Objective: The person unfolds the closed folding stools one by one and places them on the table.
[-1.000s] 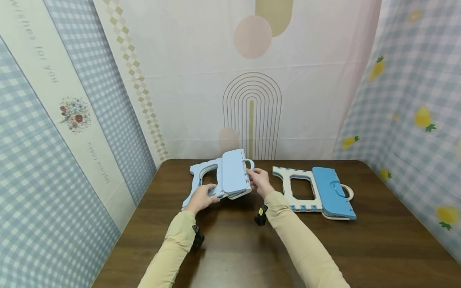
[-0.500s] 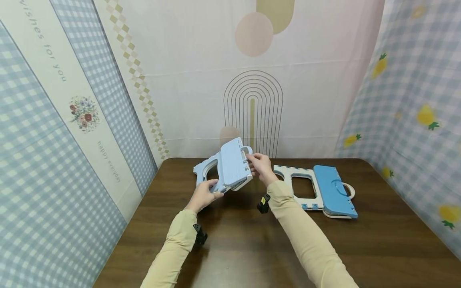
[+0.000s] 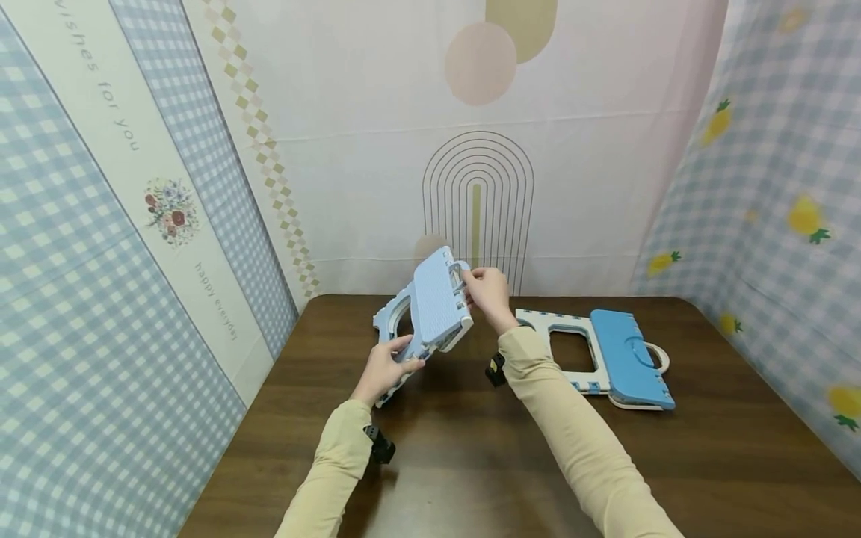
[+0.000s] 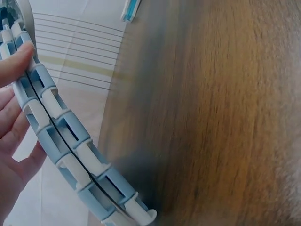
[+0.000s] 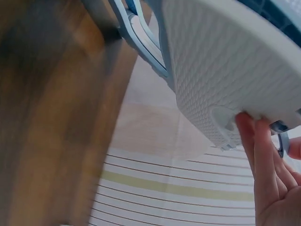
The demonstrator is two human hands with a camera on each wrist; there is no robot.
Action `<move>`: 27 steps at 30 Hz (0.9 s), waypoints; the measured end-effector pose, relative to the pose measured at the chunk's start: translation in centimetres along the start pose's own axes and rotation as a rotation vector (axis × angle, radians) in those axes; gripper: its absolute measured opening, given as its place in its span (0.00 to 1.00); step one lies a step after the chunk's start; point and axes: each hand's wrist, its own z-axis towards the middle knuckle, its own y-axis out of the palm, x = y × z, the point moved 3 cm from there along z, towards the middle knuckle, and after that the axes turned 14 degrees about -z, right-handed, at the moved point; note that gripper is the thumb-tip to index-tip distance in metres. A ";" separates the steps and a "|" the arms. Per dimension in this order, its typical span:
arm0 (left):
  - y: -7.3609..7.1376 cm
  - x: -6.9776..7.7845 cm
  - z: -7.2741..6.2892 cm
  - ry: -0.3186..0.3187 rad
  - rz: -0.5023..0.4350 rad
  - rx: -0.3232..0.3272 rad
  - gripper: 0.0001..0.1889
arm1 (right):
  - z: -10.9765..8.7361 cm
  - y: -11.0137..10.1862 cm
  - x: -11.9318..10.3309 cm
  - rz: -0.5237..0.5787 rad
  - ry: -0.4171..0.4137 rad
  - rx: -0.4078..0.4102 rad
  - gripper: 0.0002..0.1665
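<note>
A light blue and white folding step stool (image 3: 437, 295), folded flat, is tilted above the table, its handle side raised to the right. My left hand (image 3: 386, 368) grips the near edge of its leg frame, thumb on one side and fingers on the other in the left wrist view. My right hand (image 3: 489, 293) holds the seat edge by the carry handle (image 3: 457, 275); in the right wrist view its fingertips touch the white textured face (image 5: 225, 70). A second folded stool (image 3: 625, 359), brighter blue and white, lies flat to the right.
The dark wooden table (image 3: 457, 463) lies beneath, its back edge close to a printed cloth (image 3: 363, 149). Checked curtains (image 3: 67, 299) hang at the left and right. The second stool is just beyond my right forearm (image 3: 565, 418).
Both hands have lifted and tilted the light blue stool, raising its handle end. My right hand has risen with it. The brighter blue stool stays in place.
</note>
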 end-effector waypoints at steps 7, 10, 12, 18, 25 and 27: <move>-0.4 -0.1 0.0 -0.035 -0.144 0.039 0.31 | -0.2 -0.4 -3.4 -0.227 -0.208 0.117 0.19; -0.6 -0.4 -0.2 -0.049 -0.182 0.050 0.30 | -0.3 -0.3 -4.5 -0.247 -0.242 0.093 0.19; -0.7 -0.7 -0.3 -0.068 -0.213 0.056 0.30 | -0.3 -0.2 -5.0 -0.266 -0.260 0.087 0.19; -0.4 -1.5 -0.4 -0.085 -0.300 0.069 0.30 | -0.6 0.0 -6.2 -0.323 -0.310 0.123 0.18; -0.7 -1.9 -0.1 -0.110 -0.417 0.090 0.29 | -0.9 0.5 -7.8 -0.306 -0.369 0.091 0.19; -0.8 -2.0 0.1 -0.122 -0.446 0.098 0.29 | -0.9 0.5 -8.1 -0.289 -0.370 0.073 0.19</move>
